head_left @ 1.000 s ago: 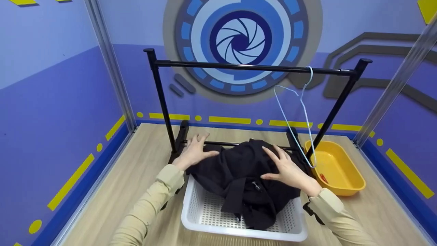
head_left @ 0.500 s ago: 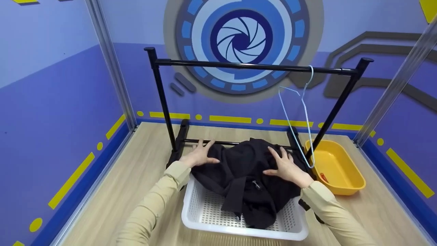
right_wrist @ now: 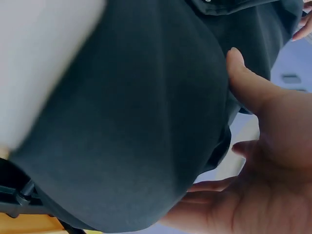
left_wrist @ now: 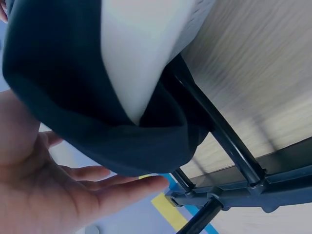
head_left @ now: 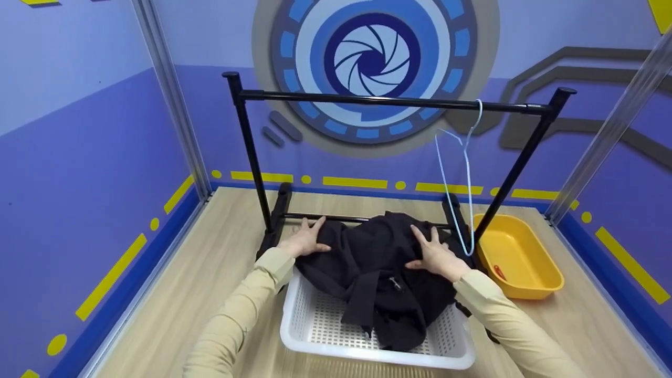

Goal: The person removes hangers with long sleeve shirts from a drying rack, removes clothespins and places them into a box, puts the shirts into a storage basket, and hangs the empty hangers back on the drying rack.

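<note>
A bunched black garment with a small metal zipper pull lies heaped in a white perforated basket, spilling over its far side. My left hand is at the garment's left edge, fingers spread. On the other side my right hand rests against the cloth, fingers also apart. In the left wrist view, straight fingers extend beneath a hanging fold. The right wrist view shows the thumb against the cloth, with the other fingers partly hidden behind it.
A black garment rack stands over the basket's far side. From its bar, at the right, hangs a light blue wire hanger. Right of the rack sits a yellow tub with a small red item inside. Blue panels surround the wooden tabletop.
My left hand has moved right and in against the garment's edge; my right hand has come slightly closer from the right. The hanger has swung a little. Garment and basket have stayed put.
</note>
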A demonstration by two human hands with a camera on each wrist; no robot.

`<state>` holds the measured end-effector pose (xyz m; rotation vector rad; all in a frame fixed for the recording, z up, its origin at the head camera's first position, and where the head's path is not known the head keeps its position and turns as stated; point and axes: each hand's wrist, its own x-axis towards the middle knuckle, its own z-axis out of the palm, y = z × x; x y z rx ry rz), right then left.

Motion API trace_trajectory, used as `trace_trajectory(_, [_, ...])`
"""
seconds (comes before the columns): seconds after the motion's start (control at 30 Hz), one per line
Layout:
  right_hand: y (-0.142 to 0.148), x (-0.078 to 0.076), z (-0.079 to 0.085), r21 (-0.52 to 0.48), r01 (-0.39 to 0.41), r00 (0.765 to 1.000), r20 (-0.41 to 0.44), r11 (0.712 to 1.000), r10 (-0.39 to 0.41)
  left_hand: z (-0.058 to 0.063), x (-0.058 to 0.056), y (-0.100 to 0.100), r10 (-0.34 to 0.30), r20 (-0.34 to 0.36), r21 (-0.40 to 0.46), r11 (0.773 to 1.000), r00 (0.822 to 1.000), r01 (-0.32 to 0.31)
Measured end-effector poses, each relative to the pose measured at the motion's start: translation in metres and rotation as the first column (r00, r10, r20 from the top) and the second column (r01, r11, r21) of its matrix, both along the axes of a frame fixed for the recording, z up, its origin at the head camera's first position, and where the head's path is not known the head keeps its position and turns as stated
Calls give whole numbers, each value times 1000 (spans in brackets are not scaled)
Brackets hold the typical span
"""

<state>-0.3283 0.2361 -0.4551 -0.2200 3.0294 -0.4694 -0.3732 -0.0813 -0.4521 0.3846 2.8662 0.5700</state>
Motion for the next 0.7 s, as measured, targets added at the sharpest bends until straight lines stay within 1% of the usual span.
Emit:
trace_trajectory(0.1, [0,-2,-1,35,-8,1000,16,999,8,0,0,0,4,-1,-9,1000,1000,-4])
trace_trajectory(0.2, [1,-3,-2,89,-39,999,11,995,38,1,0,0,2,13,-3,1000,1000,-2])
trace_trajectory(0.27, [4,-3,-4,138,-74,996,-31,988,79,1,1,0,-9,25,4,1000,1000,9])
trace_trajectory(0.3, [7,-3,-5,174,-103,990,-73,979,118,2,1,0,-20,27,5,1000,999,20])
trace_trajectory(0.33, [9,-3,-7,209,-130,980,-123,969,158,2,1,-1,-31,23,5,1000,999,30])
trace_trajectory(0.37, [12,-3,-9,249,-155,963,-176,956,202,3,1,-1,-42,14,5,999,999,41])
trace_trajectory(0.47, [19,-5,-15,372,-206,889,-316,905,332,3,0,-1,-69,-42,-23,997,997,68])
trace_trajectory(0.5, [21,-6,-17,398,-215,866,-345,892,362,3,0,-1,-72,-63,-34,997,995,70])
trace_trajectory(0.53, [22,-7,-18,414,-220,852,-360,883,381,3,-1,-1,-75,-90,-48,996,993,71])
trace_trajectory(0.6, [24,-9,-19,434,-226,835,-375,872,403,2,-2,-1,-65,-145,-59,997,987,57])
trace_trajectory(0.67, [25,-12,-19,427,-230,828,-386,875,406,0,-3,-1,-64,-204,-84,995,977,47])
trace_trajectory(0.7, [25,-13,-19,420,-231,825,-394,878,405,-1,-3,-1,-67,-242,-98,994,968,44])
